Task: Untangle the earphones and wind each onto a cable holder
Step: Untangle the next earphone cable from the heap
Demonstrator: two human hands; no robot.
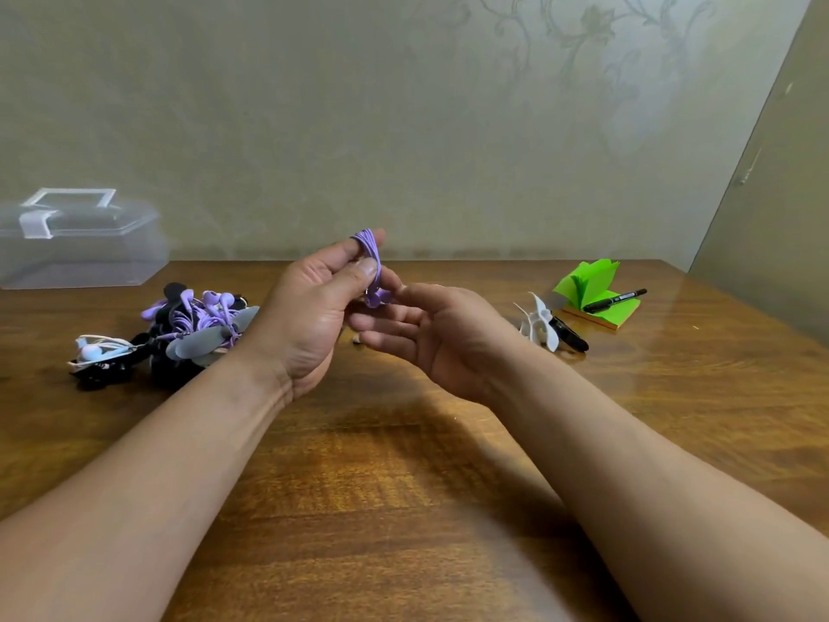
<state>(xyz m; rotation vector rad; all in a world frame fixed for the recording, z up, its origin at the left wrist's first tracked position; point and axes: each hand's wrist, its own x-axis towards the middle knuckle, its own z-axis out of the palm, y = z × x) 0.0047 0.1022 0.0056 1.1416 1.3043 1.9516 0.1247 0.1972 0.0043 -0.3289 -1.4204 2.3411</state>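
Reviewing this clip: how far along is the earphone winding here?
Done: in the pile at left, one purple set seems wound on a grey holder. In hand: the left hand pinches a coil of purple cable; the right hand is open beside it, and no holder shows on the coil. Left: mount that coil, perhaps on the white holder at right. I cannot judge the rest of the pile.

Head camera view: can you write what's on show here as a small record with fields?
Left hand: pinches a purple earphone coil above the table
Right hand: open, fingers by the coil's lower end
Table left: earphone pile, purple, black and pale blue
Far left: clear plastic box
Table right: white cable holder, black object beside it, green notepad with a black pen on it
Surface: wooden table
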